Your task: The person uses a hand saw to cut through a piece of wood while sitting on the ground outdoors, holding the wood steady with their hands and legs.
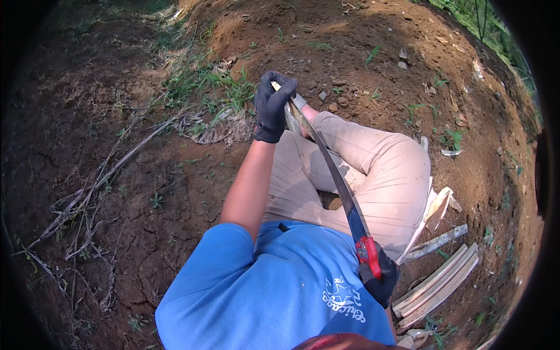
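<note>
My left hand, in a black glove, is raised beyond my knees with its fingers closed round a narrow pale strip, perhaps bamboo or wood. The strip's light end pokes out at the top of the fist; most of the rest is hidden. My right hand, also in a black glove, grips the red and black handle of a long curved pruning saw close to my right side. Its dark blade slants up and leftward across my lap, and the far end comes right beside my left fist, overlapping the strip.
I sit on brown soil with legs folded in beige trousers. Several pale split strips lie on the ground at my right, near a greyish piece. Dry branches spread at left; grass grows beyond my left hand.
</note>
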A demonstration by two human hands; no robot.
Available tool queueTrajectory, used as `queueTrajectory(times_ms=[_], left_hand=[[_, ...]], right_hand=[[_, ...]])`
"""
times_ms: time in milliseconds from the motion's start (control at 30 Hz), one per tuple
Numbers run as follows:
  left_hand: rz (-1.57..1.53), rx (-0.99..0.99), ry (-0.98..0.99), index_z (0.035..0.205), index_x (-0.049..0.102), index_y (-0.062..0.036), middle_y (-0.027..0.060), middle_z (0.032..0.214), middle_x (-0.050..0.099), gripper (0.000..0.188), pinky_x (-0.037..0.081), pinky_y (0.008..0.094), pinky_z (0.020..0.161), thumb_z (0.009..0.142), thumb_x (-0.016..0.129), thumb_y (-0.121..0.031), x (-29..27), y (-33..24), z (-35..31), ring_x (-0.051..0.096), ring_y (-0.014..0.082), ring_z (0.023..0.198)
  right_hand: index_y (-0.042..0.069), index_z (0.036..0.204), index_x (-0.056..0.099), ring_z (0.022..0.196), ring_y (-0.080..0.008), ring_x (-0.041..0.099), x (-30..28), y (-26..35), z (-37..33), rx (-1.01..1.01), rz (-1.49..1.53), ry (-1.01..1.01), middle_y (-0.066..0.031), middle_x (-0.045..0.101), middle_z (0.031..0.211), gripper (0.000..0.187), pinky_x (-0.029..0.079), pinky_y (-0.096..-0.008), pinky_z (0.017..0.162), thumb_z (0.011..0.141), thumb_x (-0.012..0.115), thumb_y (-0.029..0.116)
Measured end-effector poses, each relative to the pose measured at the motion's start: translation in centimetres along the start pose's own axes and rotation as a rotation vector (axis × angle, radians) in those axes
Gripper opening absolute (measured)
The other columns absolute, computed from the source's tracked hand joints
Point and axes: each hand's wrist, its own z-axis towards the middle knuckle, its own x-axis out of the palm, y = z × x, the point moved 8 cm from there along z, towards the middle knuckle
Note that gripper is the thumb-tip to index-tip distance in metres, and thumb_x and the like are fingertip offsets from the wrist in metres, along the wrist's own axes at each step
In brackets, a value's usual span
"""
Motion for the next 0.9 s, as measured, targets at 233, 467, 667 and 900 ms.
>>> queueTrajectory(times_ms=[233, 467, 667, 900], left_hand=[[-0.106, -0.035, 0.064, 0.101, 0.067, -0.0077, 0.0012, 0.092, 0.066, 0.024, 0.051, 0.0307, 0.082, 0.085, 0.081, -0.018, 1.6, -0.5, -0.1, 0.063, 0.0125, 0.087], [-0.103, 0.088, 0.041, 0.107, 0.068, -0.0047, 0.0073, 0.101, 0.071, 0.023, 0.051, 0.0339, 0.091, 0.096, 0.068, -0.025, 0.6, -0.8, -0.4, 0.066, 0.0183, 0.097], [-0.338, -0.01, 0.078, 0.102, 0.068, -0.0017, 0.0125, 0.095, 0.071, 0.07, 0.051, 0.0398, 0.093, 0.115, 0.025, -0.056, -0.1, 1.5, -1.0, 0.067, 0.0258, 0.093], [-0.455, -0.103, -0.038, 0.095, 0.066, -0.0029, 0.0092, 0.088, 0.068, 0.062, 0.051, 0.035, 0.082, 0.115, 0.034, -0.052, -1.0, 3.5, -1.9, 0.064, 0.0206, 0.083]], right_hand=[[0.001, 0.117, 0.072, 0.075, -0.0126, 0.065, 2.5, -7.2, 0.3, 0.32, 0.908, 0.064, -0.0053, 0.07, 0.088, 0.034, 0.05, -0.0299, 0.069, 0.085, 0.075, 0.013], [0.002, 0.128, 0.073, 0.089, -0.0259, 0.072, -1.5, 1.3, 1.0, -0.066, -0.017, 0.02, -0.0145, 0.076, 0.105, 0.049, 0.057, -0.0397, 0.082, 0.081, 0.078, 0.013], [0.004, 0.126, 0.074, 0.104, -0.0368, 0.075, -4.2, 5.1, 1.0, -0.358, -0.315, 0.072, -0.0163, 0.078, 0.116, 0.053, 0.057, -0.0481, 0.096, 0.074, 0.08, 0.003], [0.011, 0.122, 0.078, 0.095, -0.0317, 0.074, -9.3, 9.4, 2.6, -0.466, -0.446, 0.007, -0.0104, 0.078, 0.106, 0.048, 0.059, -0.0462, 0.088, 0.074, 0.082, 0.007]])
